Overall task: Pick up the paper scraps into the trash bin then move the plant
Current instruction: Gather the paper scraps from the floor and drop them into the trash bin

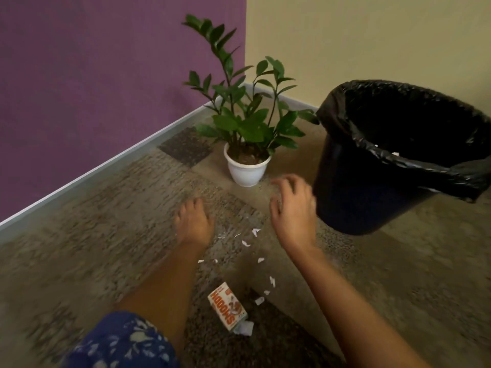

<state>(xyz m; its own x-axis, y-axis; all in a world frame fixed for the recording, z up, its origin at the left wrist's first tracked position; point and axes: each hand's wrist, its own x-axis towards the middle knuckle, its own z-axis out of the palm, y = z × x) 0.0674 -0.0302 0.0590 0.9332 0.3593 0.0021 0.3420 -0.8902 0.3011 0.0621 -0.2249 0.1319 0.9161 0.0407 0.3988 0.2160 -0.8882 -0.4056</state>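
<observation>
Several small white paper scraps [255, 231] lie scattered on the carpet in a loose line running toward the bottom of the view. My right hand [292, 208] hovers palm down just beyond them, fingers apart and curled, with nothing visible in it. To its right, almost touching it, is the trash bin [345, 187], lined with a black bag, with a white scrap inside. The green leafy plant [247, 123] stands in a white pot [245, 172] in the corner, just past my hand. My left hand is out of view.
A small orange and white carton [227, 305] lies on the carpet with a crumpled white paper [245, 328] at its near end. My bare foot [195, 221] rests left of the scraps. A purple wall [93, 88] and a cream wall [372, 35] meet behind the plant.
</observation>
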